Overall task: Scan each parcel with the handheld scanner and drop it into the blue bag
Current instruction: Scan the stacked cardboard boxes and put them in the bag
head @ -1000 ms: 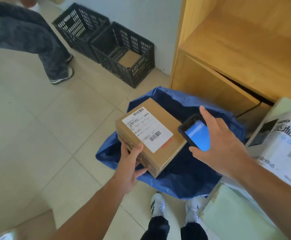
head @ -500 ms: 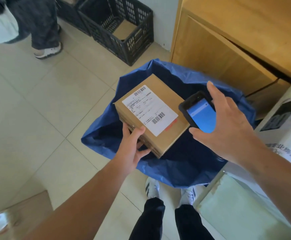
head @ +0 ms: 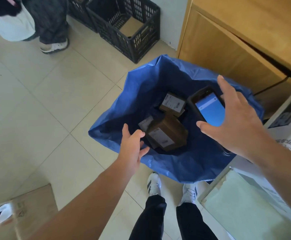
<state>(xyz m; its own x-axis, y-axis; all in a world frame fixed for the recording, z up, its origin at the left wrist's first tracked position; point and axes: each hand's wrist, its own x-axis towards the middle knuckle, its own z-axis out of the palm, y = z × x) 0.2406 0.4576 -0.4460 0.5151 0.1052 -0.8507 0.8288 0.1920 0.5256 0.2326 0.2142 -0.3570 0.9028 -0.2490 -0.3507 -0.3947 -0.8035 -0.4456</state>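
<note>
Pale cream tiles (head: 37, 101) cover the floor, their thin grey joints running on a slant, and soft, even daylight lies across them. A white wall (head: 169, 23) stands at the far side, with two black slatted plastic crates (head: 141, 42) on the floor before it; a flat piece of cardboard (head: 131, 28) lies in the right-hand one. To the right a light wooden cabinet (head: 228, 40) rises beside the wall. Someone in dark trousers (head: 53, 19) stands at the far left, and a cardboard box (head: 34, 205) sits on the floor at the near left

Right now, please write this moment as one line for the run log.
left hand: open, empty, at blue bag rim | right hand: holds scanner, screen lit | parcel: lies inside bag | step: drop done
</note>
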